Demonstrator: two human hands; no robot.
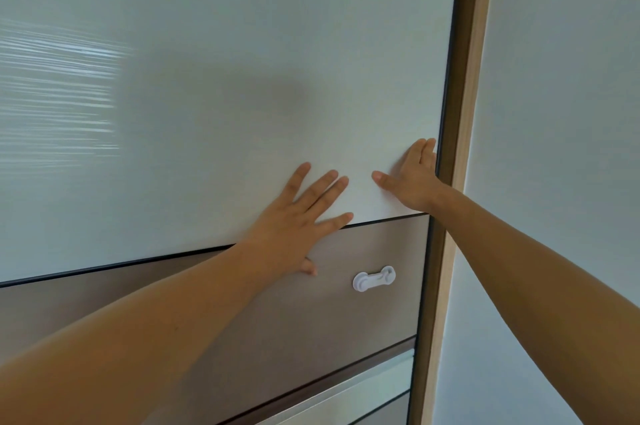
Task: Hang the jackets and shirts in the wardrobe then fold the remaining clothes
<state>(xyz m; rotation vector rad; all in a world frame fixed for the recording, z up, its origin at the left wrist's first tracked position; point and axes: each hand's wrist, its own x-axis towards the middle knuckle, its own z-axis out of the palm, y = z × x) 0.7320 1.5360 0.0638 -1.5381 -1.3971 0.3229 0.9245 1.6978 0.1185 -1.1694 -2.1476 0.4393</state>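
Both palms flat on the door [225, 78], nothing pinched. Our left hand [298, 217] has its fingers spread across the seam above the brown band [207, 303]. Our right hand [412, 179] has its fingers straight, tips by the frame [460, 113]. Door edge meets frame, so it looks shut. We judge the step is opening the wardrobe; no clothes in view. Next move likely: press and slide left. Door faces us, long axis upright. Lock [374, 278] sits on the band.

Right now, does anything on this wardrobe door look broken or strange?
Nothing looks damaged. One oddity: the white plastic latch sits wholly on the brown band, short of the wooden frame, so it joins nothing.
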